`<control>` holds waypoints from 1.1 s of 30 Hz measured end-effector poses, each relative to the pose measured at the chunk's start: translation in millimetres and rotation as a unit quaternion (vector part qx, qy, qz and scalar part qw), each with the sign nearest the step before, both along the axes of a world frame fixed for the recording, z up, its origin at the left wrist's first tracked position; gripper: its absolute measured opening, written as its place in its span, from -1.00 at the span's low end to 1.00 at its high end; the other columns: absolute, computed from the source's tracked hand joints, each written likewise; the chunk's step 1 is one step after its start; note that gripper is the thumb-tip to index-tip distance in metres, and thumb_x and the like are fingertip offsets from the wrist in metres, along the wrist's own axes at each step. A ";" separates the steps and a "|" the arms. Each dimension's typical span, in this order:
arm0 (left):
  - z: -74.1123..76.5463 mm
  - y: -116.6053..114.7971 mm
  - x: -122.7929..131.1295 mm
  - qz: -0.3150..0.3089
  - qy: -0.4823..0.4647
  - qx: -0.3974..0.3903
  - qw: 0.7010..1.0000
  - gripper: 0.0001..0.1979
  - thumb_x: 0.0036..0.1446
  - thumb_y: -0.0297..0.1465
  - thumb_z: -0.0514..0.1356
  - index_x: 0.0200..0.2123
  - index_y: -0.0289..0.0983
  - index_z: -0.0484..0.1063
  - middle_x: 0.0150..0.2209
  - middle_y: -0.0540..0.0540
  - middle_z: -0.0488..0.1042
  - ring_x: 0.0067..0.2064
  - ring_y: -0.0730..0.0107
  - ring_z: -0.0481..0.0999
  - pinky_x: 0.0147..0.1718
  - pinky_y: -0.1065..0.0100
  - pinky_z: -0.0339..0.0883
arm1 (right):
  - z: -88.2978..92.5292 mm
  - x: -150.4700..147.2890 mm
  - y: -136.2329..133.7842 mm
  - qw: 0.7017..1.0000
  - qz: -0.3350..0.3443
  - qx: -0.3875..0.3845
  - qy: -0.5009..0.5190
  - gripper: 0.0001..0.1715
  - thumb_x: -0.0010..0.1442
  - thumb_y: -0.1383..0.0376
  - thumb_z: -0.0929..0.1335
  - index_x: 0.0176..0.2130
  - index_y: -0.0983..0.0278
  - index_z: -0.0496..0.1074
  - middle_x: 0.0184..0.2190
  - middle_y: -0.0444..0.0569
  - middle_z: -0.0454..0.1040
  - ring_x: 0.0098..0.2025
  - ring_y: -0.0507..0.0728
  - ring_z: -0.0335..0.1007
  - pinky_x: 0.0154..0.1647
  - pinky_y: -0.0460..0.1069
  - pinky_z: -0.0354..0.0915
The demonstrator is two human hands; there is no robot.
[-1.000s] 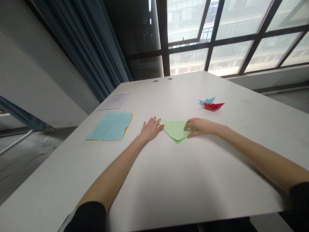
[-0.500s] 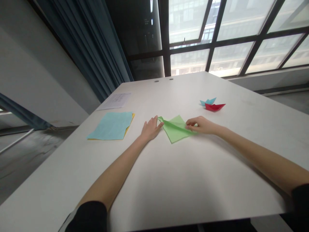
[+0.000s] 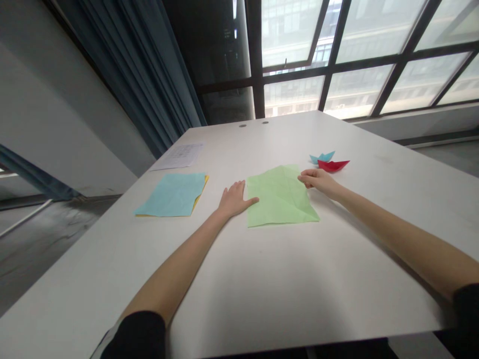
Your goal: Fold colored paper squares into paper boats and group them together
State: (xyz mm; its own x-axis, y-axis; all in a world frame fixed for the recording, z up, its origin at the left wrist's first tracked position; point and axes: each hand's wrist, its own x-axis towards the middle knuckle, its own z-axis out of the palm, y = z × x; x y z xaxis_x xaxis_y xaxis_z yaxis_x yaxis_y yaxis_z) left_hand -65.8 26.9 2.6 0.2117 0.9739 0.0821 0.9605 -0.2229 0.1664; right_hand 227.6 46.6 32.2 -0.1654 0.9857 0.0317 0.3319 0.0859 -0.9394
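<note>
A square sheet of light green paper (image 3: 280, 199) lies unfolded on the white table, with faint crease lines and a slightly raised far edge. My left hand (image 3: 234, 198) rests flat at its left side, fingers stretched out and the thumb over the paper's left edge. At the upper right edge of the sheet, my right hand (image 3: 318, 180) has its thumb and fingers pinched together on the paper. Just beyond that hand sit a red paper boat (image 3: 332, 166) and a light blue paper boat (image 3: 322, 157), close together.
Left of my left hand lies a stack of blue paper (image 3: 174, 194) with yellow paper (image 3: 201, 194) showing beneath. A printed white sheet (image 3: 179, 156) is farther back on the table (image 3: 254, 289). Two round dark spots mark the far end, before the windows (image 3: 294, 94).
The green paper has gone from folded over to opened out flat. My right hand has moved a little away from me and to the right. The left hand stays in place, its thumb stretched farther out.
</note>
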 end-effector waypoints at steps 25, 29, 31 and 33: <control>0.2 7.0 -3.3 -0.018 -0.074 -0.003 0.997 -0.43 0.12 0.03 -0.10 0.05 -0.18 0.29 0.18 -0.23 0.18 0.22 0.13 0.09 0.11 -0.02 -0.05 | -19.3 7.9 -3.0 0.823 0.261 0.316 -0.393 -0.61 0.16 0.23 0.22 -0.04 0.18 0.41 -0.08 -0.01 0.45 -0.03 0.19 0.30 0.03 0.11 0.16; -0.6 10.3 -5.0 -0.003 -0.118 0.003 0.993 -0.45 0.11 0.00 -0.05 -0.02 -0.25 0.36 0.14 -0.20 0.25 0.18 0.18 0.18 0.12 0.09 -0.01 | -13.2 7.1 -6.2 0.823 0.242 0.318 -0.404 -0.58 0.14 0.09 0.25 -0.08 0.19 0.45 -0.20 0.06 0.47 -0.16 0.19 0.35 -0.08 0.10 0.20; -1.3 11.6 -6.5 -0.010 -0.129 0.009 0.992 -0.47 0.06 -0.02 0.03 -0.05 -0.25 0.38 0.12 -0.20 0.28 0.16 0.19 0.21 0.11 0.14 0.02 | -10.9 5.5 -8.0 0.824 0.246 0.314 -0.402 -0.58 0.16 0.07 0.23 -0.11 0.20 0.47 -0.25 0.06 0.48 -0.19 0.18 0.35 -0.11 0.08 0.20; -1.8 12.2 -8.2 -0.020 -0.132 0.014 0.991 -0.50 -0.01 -0.06 0.12 -0.08 -0.25 0.40 0.11 -0.18 0.30 0.15 0.19 0.24 0.11 0.17 0.05 | -10.1 4.8 -8.1 0.829 0.246 0.304 -0.399 -0.58 0.19 0.07 0.20 -0.14 0.20 0.48 -0.27 0.04 0.49 -0.20 0.17 0.35 -0.11 0.06 0.20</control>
State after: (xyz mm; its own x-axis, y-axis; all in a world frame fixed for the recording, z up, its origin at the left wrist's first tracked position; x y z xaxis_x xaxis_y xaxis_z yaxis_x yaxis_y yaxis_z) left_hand -74.0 39.1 0.8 0.2177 0.9616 0.1670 0.8751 -0.2681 0.4030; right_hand 232.5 38.4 22.1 -0.7499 0.6353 0.1846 0.6121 0.7721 -0.1710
